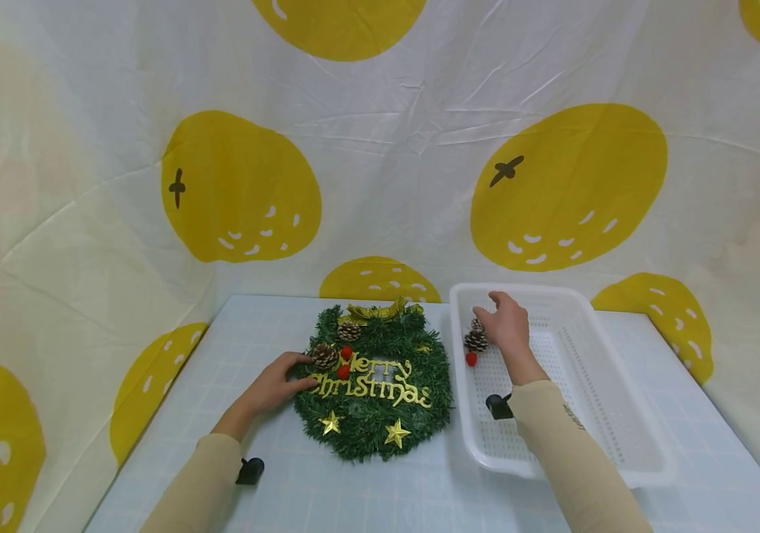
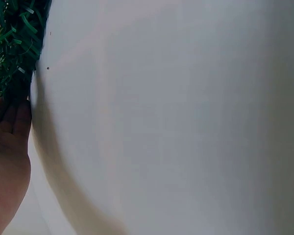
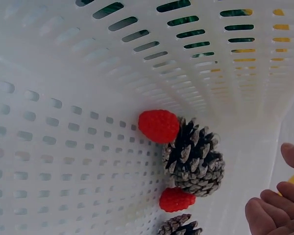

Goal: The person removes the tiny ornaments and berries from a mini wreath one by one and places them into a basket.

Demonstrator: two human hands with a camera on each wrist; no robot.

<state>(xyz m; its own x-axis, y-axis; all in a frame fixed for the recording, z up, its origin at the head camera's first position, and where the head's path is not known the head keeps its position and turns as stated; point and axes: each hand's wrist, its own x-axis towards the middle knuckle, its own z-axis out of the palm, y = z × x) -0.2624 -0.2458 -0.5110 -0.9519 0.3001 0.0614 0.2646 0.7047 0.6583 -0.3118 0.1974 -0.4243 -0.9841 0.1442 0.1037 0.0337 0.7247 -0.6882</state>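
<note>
A green Christmas wreath (image 1: 413,433) lies on the table, bearing gold "Merry Christmas" lettering (image 1: 370,385), gold stars, two pinecones and red berries. My left hand (image 1: 273,385) rests at its left edge with fingers fairly straight; in the left wrist view the fingers (image 2: 17,120) touch the garland. Over the left part of a white plastic basket (image 1: 647,474), my right hand (image 1: 508,326) has thumb and fingers apart and holds nothing. Below it in the basket sit a pinecone (image 3: 193,159), a red berry (image 3: 159,126), a second berry (image 3: 176,199) and another pinecone (image 3: 179,226), partly out of frame.
The slotted basket wall (image 3: 186,73) stands between its contents and the wreath. A gold ribbon bow (image 1: 376,312) sits on the wreath's top. Behind the table (image 1: 353,496) hangs a white curtain (image 1: 387,185) with yellow fruit prints.
</note>
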